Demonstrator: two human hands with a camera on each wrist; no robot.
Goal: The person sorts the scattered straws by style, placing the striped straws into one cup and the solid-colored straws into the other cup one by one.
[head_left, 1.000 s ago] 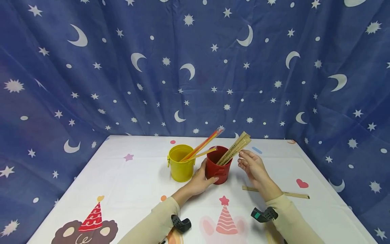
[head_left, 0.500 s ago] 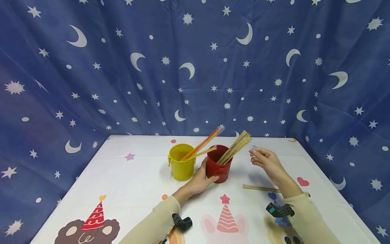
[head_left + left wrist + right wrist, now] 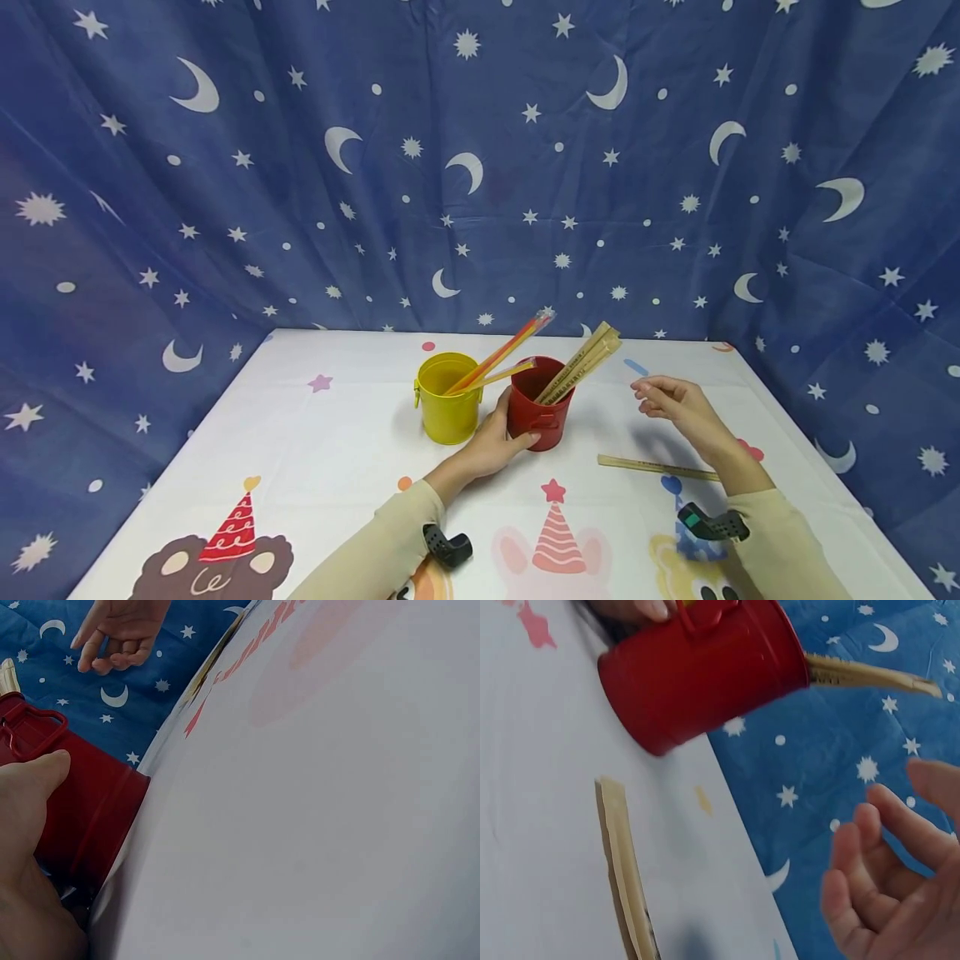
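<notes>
My left hand (image 3: 491, 446) holds a small red bucket (image 3: 542, 423) from its left side, thumb across the front. Several long tan paper-wrapped sticks, resembling wrapped chopsticks (image 3: 576, 367), lean to the right out of this bucket. To the right, my right hand (image 3: 686, 414) hovers above the table with loosely curled fingers and nothing in them; the right wrist view shows its bare fingers (image 3: 889, 889). Below it lies one more tan paper-wrapped stick (image 3: 652, 467), partly hidden by the right wrist. The left wrist view shows the red bucket's wire handle (image 3: 37, 735).
A yellow bucket (image 3: 448, 417) stands just left of the red one. Orange and yellow sticks (image 3: 498, 357) in clear wrapping lean from it toward the red bucket. A white printed cloth (image 3: 322, 442) covers the table; a blue star-and-moon curtain (image 3: 495, 167) hangs behind.
My right hand has drawn away from the wrapped sticks in the red bucket, moving right and slightly toward me. My left hand stays on the red bucket.
</notes>
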